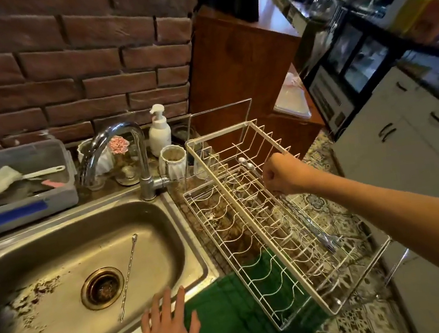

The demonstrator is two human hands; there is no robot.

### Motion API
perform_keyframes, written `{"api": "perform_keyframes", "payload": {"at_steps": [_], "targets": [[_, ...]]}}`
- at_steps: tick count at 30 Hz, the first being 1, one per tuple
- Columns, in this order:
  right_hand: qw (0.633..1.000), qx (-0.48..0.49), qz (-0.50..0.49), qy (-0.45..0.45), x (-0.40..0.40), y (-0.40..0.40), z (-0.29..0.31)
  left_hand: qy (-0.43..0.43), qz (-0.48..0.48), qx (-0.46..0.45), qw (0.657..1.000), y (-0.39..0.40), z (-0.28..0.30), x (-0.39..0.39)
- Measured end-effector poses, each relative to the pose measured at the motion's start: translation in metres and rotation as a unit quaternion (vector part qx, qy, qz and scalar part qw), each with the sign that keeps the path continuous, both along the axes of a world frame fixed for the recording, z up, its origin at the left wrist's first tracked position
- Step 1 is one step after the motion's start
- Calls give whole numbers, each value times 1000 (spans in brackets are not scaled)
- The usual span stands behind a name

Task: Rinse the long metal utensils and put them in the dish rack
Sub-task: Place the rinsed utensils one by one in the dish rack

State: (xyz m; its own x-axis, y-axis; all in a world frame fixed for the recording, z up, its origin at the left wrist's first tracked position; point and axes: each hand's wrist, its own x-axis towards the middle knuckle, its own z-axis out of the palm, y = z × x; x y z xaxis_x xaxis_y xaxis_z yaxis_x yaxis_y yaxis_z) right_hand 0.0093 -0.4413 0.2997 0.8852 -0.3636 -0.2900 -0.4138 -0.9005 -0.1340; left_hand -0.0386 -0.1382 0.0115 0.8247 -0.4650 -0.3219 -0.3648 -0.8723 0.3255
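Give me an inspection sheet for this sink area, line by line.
Surface: steel sink with brown residue on its floor; green cloth at the front edge.
Job's things: one long utensil lies in the sink beside the drain; several utensils lie in the white dish rack.
Clutter: soap bottle, white cup and brush tub behind the faucet.
Grippers: left hand open, flat on the sink rim; right hand closed around the racked utensils.
Cables: nothing seen.
Surroundings: brick wall, white cabinets.
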Motion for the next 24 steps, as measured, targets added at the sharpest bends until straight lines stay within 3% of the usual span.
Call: {"api": "perform_keyframes", "payload": {"at_steps": [24], "targets": [[997, -59, 11, 43, 0, -6, -35, -27, 13, 7, 1000, 3, 10, -3]]}}
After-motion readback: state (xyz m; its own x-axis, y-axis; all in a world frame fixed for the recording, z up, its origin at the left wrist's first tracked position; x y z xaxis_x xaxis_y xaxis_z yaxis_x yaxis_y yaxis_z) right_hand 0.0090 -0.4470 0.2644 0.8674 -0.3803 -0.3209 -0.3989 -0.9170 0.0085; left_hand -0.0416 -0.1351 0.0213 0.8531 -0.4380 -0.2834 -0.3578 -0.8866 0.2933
